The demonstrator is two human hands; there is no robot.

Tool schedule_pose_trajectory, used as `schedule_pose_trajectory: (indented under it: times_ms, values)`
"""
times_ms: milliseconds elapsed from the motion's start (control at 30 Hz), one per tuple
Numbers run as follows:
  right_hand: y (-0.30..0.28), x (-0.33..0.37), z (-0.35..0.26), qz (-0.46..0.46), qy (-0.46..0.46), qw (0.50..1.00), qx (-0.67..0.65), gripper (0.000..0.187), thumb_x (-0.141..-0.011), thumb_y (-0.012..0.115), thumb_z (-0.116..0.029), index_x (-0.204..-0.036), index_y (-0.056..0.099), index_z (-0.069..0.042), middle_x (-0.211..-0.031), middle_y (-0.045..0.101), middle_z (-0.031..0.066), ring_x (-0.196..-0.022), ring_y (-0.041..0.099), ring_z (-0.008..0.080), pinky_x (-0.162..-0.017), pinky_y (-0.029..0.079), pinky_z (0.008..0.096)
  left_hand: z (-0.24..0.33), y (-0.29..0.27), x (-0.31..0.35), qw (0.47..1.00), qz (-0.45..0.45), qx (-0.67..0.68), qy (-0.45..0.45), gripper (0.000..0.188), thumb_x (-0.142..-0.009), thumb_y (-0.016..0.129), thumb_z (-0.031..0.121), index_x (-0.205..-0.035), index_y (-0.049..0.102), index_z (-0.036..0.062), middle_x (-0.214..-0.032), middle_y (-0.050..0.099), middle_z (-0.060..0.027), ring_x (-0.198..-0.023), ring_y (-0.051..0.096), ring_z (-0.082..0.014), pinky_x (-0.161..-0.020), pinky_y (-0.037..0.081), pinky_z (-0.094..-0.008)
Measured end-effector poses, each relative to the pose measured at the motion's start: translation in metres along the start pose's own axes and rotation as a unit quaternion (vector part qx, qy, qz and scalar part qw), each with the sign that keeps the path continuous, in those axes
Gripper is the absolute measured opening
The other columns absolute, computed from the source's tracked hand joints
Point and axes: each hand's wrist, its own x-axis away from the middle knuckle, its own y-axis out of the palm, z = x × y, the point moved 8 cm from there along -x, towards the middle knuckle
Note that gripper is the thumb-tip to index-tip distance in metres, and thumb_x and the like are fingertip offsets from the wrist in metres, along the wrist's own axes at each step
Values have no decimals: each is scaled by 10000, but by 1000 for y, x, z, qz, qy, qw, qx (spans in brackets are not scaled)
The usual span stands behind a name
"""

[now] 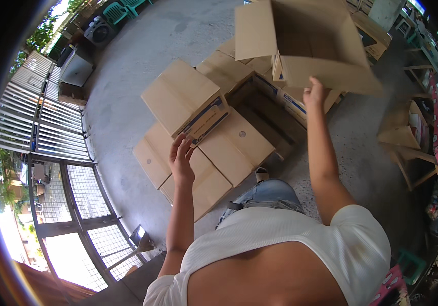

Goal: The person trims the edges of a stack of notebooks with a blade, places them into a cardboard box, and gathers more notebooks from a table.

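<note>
An erected brown corrugated cardboard box [305, 46], its flaps open, is gripped at its lower edge by the right hand [315, 94], while the left hand [180, 158] is held unclenched, grasping nothing, over flattened brown cardboard cartons [214, 153] not yet erected on the concrete floor [127, 92] beneath both hands.

Open brown cardboard box [305, 46], tilted aloft

Plain tan cardboard box [310, 46], upper centre of the frame, its inside a darker brown. Below it, flattened cartons [214, 132] in the same tan (some edged with blue-and-white printed bands) lie on pale grey concrete floor [127, 76]. Green plastic chairs [119, 9] at upper left; white barred gate [40, 117] at left; white ribbed top [300, 239] and faded blue jeans [270, 194] at bottom.
</note>
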Motion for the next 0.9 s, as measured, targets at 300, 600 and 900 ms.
schedule_pose_trajectory:
  times_ms: [300, 600, 900]
  values:
    - [-54, -29, 109, 98, 157, 974, -131, 397, -821, 413, 70, -1205, 348, -5, -1148, 468, 197, -972, 561, 335, -764, 535, 488, -38, 8, -21, 993, 50, -60, -92, 328, -883, 529, 234, -1179, 519, 93, -1170, 562, -38, -1061, 544, -172, -859, 400, -334]
    - [-1, 142, 158, 192, 288, 916, -201, 259, -952, 321, -152, -1127, 467, -29, -1063, 566, 142, -926, 584, 258, -812, 514, 367, -62, 49, -45, 987, -48, -46, -149, 313, -857, 585, 256, -1128, 564, 101, -1111, 583, -5, -1010, 555, -139, -825, 399, -292]
    - [14, 199, 269, 241, 361, 850, -298, 277, -968, 327, -174, -1154, 457, -17, -1115, 539, 157, -1032, 548, 277, -882, 498, 394, -40, 8, -41, 985, -60, -86, -136, 338, -871, 564, 250, -1161, 537, 79, -1143, 573, -42, -1024, 550, -162, -834, 403, -302]
